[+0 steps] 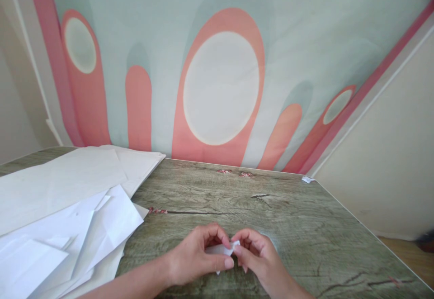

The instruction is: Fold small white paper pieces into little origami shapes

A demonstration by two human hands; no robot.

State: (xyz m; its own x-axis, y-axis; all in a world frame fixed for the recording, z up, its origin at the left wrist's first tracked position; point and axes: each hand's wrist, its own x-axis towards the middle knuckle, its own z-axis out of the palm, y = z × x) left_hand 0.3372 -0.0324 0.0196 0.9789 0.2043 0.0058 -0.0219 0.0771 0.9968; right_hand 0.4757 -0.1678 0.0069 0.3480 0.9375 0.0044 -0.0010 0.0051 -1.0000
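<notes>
A small folded piece of white paper point(220, 249) is held between both hands, just above the wood-grain table at the front middle. My left hand point(200, 251) pinches it from the left, thumb below and fingers curled over the top. On the other side, my right hand point(256, 256) grips the paper's right end between thumb and curled fingers. The fingertips of both hands nearly meet. Part of the paper is hidden behind the fingers.
Large white sheets point(68, 172) lie stacked on the table point(210, 195) at the left. Smaller loose white papers point(118, 217) overlap in front of them. A small folded white paper point(308, 179) sits at the far right corner. Behind the table hangs a patterned backdrop point(162, 54).
</notes>
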